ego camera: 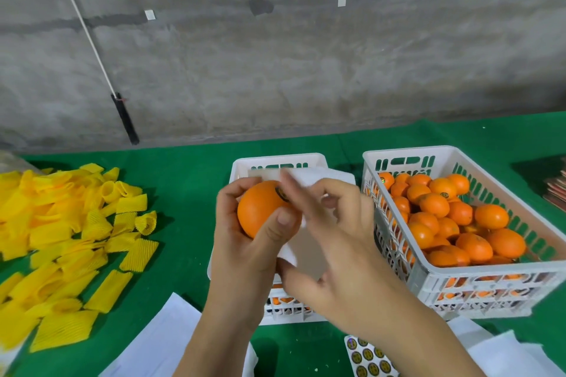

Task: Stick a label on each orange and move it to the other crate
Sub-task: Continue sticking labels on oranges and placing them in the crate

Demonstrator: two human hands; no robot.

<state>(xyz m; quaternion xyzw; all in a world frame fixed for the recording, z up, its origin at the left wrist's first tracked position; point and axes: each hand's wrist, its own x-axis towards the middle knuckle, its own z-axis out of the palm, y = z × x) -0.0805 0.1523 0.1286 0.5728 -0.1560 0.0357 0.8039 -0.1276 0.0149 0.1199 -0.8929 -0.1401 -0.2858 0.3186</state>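
label going onto an orange held over the near crate

sticker sheet (369, 360), printed with round dark-and-gold labels, lies closest to me at the bottom edge, on the green table cover (190, 193) among sheets of white paper (159, 343).

just above it, my left hand (245, 242) cups one orange (260, 208), fingers curled behind it and the thumb across its front. my right hand (333, 242) reaches in from the side; its fingertips are motion-blurred at the top of the fruit, by a dark round label (281, 193) on the peel. i cannot tell whether those fingers pinch anything or only press.

the orange sits above a white crate (306, 161), mostly hidden by my hands and a white foam sheet (324, 176). to the right, touching or nearly so, a second white crate (459, 272) is heaped with oranges, some already labelled.

far left lie yellow foam net sleeves (70, 239).

i judge the fruit firm, round, moderately heavy, its peel waxy enough to slip. a full cupping grip around the middle suits it best, leaving the top free for the label.
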